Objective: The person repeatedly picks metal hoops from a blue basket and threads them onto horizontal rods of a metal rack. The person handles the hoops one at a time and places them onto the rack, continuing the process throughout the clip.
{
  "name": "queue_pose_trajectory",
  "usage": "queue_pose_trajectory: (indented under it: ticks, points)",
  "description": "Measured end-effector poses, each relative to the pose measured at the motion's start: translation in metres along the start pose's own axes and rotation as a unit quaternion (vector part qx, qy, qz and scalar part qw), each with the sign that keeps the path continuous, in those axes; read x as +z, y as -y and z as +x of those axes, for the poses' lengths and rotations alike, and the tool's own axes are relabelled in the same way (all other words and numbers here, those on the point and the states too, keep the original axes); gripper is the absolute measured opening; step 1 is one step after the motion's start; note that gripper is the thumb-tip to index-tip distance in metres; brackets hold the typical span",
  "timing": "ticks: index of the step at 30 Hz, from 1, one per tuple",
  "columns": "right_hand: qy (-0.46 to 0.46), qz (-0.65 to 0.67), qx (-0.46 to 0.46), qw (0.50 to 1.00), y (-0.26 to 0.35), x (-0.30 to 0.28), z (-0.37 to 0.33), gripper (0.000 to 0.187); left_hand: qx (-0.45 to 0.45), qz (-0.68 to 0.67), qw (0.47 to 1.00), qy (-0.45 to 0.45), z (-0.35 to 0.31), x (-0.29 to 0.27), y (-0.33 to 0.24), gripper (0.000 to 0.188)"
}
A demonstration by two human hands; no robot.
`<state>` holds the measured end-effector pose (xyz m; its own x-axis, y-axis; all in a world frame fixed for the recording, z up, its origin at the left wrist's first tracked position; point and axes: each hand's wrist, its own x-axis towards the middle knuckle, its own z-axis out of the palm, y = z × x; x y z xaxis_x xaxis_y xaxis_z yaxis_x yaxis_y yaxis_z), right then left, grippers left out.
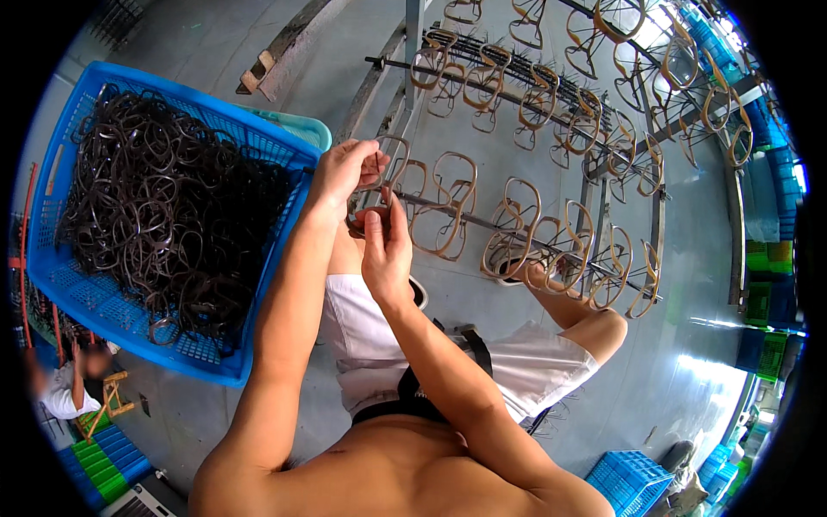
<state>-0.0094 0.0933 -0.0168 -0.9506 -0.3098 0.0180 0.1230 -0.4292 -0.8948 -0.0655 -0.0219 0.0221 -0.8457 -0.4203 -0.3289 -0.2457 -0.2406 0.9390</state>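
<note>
Near the left end of a metal rod, my left hand has its fingers curled on the rim of a thin brown eyeglass frame. Just below it, my right hand is closed, thumb and fingers pinching a darker part of what looks like an eyeglass frame. Whether both hands grip the same frame I cannot tell. Further along the rod hang several brown eyeglass frames, close to my right fingertips. To my left, a blue plastic basket holds a heap of dark eyeglass frames.
A metal rack stands ahead, with upper rods full of hanging frames. A turquoise tray is behind the basket. At lower left sits another person. A blue crate lies at lower right; stacked crates line the right.
</note>
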Motion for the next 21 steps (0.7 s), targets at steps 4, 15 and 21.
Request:
queue_pose_trajectory:
  ticks: [4, 15, 21]
  points:
    - [0.022, 0.005, 0.013, 1.0, 0.004, -0.004, -0.004, 0.045, 0.003, -0.02, 1.0, 0.01, 0.003, 0.0, 0.002, 0.017]
    - [0.051, -0.28, 0.054, 0.957, 0.044, -0.075, -0.062, 0.029, 0.238, 0.066, 0.95, -0.189, -0.063, -0.004, 0.01, 0.03]
    - [-0.11, -0.3, -0.04, 0.947, 0.046, -0.076, -0.049, 0.034, 0.152, 0.152, 0.976, -0.028, -0.142, 0.042, 0.067, 0.03]
